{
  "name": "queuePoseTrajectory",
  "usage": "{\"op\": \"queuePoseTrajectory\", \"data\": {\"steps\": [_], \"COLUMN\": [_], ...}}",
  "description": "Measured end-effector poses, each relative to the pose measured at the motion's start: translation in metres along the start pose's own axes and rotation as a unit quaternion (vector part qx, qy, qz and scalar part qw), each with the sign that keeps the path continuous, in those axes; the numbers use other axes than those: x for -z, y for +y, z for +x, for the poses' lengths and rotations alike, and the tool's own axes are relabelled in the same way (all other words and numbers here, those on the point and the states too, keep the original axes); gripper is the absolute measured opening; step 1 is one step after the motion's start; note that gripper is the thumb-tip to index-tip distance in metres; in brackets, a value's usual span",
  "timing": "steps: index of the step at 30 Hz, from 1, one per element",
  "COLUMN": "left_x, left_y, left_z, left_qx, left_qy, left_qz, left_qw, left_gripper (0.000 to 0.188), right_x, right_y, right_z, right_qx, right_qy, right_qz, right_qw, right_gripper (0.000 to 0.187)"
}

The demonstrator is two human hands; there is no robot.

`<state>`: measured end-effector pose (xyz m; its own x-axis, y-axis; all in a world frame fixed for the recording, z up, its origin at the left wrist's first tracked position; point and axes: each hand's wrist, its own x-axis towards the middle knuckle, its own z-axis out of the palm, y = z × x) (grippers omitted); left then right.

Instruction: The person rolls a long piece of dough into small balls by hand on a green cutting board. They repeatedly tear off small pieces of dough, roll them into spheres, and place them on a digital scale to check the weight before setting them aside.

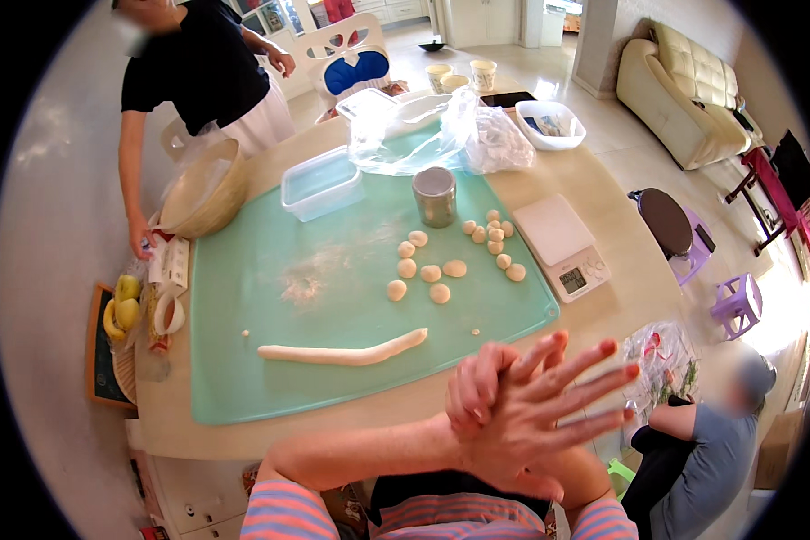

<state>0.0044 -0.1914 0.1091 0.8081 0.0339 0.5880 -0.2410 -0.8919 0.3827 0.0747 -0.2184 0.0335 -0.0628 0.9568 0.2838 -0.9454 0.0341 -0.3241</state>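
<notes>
My left hand (535, 416) is stretched across to the right over the near table edge, its fingers spread and nothing in them. Against its thumb side, my right hand (479, 385) is closed, fingers wrapped round the left hand; part of it is hidden. To the left, a long dough rope (344, 353) lies on the green mat (243, 396). Several small dough balls (430, 273) sit beyond it in loose groups, and more dough balls (496, 235) lie towards the scale. Loose flour (304, 281) dusts the mat's middle. Neither hand touches the dough.
A metal canister (436, 198), clear plastic tub (322, 184) and plastic bags (423, 144) stand at the back. The kitchen scale (562, 247) is right of the mat. A person (202, 72) reaches beside a basket (209, 191); another person (706, 459) sits low at right.
</notes>
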Motion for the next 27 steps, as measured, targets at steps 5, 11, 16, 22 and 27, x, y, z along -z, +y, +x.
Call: {"op": "queuePoseTrajectory", "data": {"steps": [5,11,16,22,27], "left_x": [-0.034,-0.011,0.022,0.011,0.020], "left_y": [0.016,-0.004,-0.058,-0.057,-0.109], "left_z": [-0.015,0.002,-0.005,-0.025,-0.026], "left_qx": [-0.028,0.130,0.267,0.248,0.452], "left_qy": [0.088,0.206,0.264,0.061,0.001], "left_qz": [-0.088,-0.326,-0.358,0.013,-0.069], "left_qw": [0.992,0.913,0.855,0.967,0.889], "left_gripper": [0.083,0.078,0.047,0.035,0.027], "right_x": [0.008,0.027,-0.006,0.015,0.062], "right_y": [0.008,0.000,-0.033,-0.039,-0.058], "right_z": [-0.018,0.002,0.031,0.042,0.040], "right_qx": [-0.024,-0.068,-0.095,-0.017,0.168], "right_qy": [-0.061,-0.003,0.132,0.157,0.277], "right_qz": [0.091,0.227,0.245,0.098,-0.159], "right_qw": [0.994,0.972,0.956,0.983,0.933], "right_gripper": [0.083,0.081,0.079,0.072,0.057]}}
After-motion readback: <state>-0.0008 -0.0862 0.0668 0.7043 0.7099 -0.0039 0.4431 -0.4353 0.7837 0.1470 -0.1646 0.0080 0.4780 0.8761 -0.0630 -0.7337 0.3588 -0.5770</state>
